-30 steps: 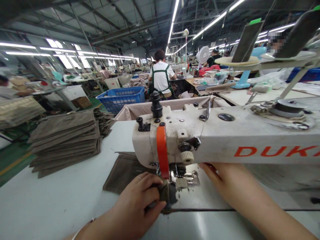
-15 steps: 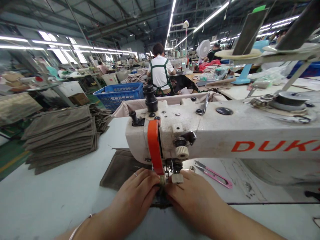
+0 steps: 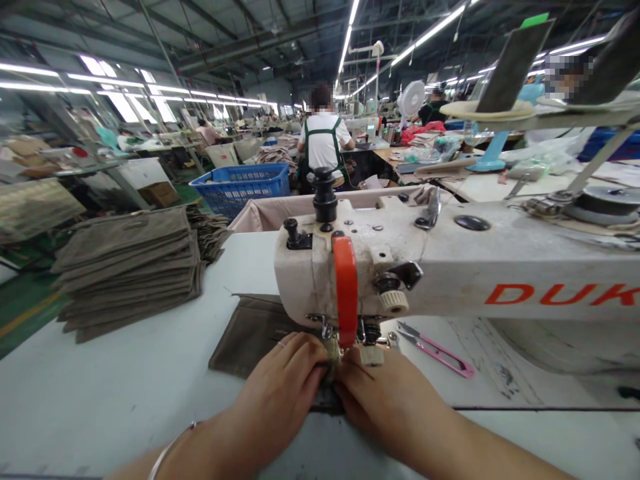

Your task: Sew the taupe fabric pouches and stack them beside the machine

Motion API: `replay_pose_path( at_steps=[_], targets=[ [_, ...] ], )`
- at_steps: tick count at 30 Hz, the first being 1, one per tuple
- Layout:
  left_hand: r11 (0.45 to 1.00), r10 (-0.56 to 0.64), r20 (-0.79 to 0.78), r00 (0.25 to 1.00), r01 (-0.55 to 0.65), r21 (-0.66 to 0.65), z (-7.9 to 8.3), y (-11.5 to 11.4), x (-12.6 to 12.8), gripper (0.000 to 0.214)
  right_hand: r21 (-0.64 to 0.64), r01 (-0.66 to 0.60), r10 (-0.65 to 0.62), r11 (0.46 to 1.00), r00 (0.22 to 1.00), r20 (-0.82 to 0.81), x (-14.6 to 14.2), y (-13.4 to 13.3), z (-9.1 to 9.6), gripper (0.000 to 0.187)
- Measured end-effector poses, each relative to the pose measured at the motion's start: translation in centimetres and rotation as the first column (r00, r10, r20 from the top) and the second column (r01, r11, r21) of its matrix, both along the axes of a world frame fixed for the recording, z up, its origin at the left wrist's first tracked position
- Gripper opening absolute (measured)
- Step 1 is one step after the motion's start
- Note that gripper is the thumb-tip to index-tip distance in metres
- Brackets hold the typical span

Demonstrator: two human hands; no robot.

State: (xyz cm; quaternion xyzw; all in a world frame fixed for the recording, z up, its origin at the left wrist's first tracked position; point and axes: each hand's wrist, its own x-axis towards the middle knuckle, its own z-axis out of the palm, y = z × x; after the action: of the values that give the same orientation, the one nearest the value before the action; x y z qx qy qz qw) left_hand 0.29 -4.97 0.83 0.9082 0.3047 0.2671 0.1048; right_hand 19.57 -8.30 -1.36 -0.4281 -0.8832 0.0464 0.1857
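Note:
A folded dark grey-brown fabric piece (image 3: 245,337) lies flat on the table, running under the head of a white sewing machine (image 3: 450,250). My left hand (image 3: 283,387) has its fingers bent and pressed on the fabric's near edge, left of the needle area. On the right side, my right hand (image 3: 383,393) is closed, its fingertips pinching at the same edge close to the presser foot. The fingertips almost meet beneath the orange guard (image 3: 346,290). The needle and the exact finger contact are largely hidden by the guard and the hands.
Pink thread snips (image 3: 443,353) lie right of my right hand, under the machine arm. A tall stack of grey-brown fabric pieces (image 3: 135,267) stands at the left. Behind the machine are a blue crate (image 3: 245,187) and a seated person (image 3: 323,143). Thread cones (image 3: 515,67) rise at the right.
The view has shifted slightly, so the machine head appears farther right. Both hands stay at the fabric's near edge, with little movement relative to it.

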Motion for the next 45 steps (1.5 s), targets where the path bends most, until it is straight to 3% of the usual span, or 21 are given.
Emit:
replay_pose_path(
  at_steps=[5, 9, 19, 25, 29, 36, 45],
  targets=[
    [0.987, -0.095, -0.038, 0.995, 0.099, 0.125, -0.5, -0.3, -0.1, 0.02, 0.093, -0.029, 0.042, 0.995, 0.989, -0.142, 0.1, -0.3, -0.3, 0.019],
    [0.965, -0.169, -0.117, 0.979, 0.188, 0.182, -0.3, -0.4, -0.1, 0.02, 0.084, -0.073, 0.089, 0.994, 0.976, -0.197, 0.8, -0.9, 0.5, 0.015],
    [0.963, -0.111, -0.132, 0.985, 0.139, 0.23, 0.2, -0.6, 0.6, 0.031, -0.142, -0.089, 0.044, 0.986, 0.955, -0.294, 1.9, -1.0, 1.7, 0.02],
    [0.966, -0.145, -0.017, 0.989, 0.145, 0.214, -0.8, -0.2, -0.2, 0.024, -0.18, -0.102, 0.059, 0.978, 0.971, -0.231, 1.8, -0.8, 1.2, 0.024],
    [0.945, -0.194, -0.144, 0.97, 0.224, 0.24, -1.7, -0.3, -0.3, 0.024, -0.208, -0.124, 0.086, 0.97, 0.98, -0.181, 1.6, -0.6, 1.4, 0.028],
    [0.924, -0.193, -0.196, 0.961, 0.245, 0.293, -0.5, -0.7, 0.2, 0.024, -0.181, -0.098, 0.077, 0.979, 0.99, -0.12, 1.6, -0.8, 1.7, 0.024],
    [0.955, -0.226, -0.138, 0.964, 0.247, 0.163, -0.5, -0.5, 0.1, 0.027, -0.228, -0.088, 0.072, 0.97, 0.994, -0.078, 1.6, -0.9, 2.0, 0.027]
  ],
)
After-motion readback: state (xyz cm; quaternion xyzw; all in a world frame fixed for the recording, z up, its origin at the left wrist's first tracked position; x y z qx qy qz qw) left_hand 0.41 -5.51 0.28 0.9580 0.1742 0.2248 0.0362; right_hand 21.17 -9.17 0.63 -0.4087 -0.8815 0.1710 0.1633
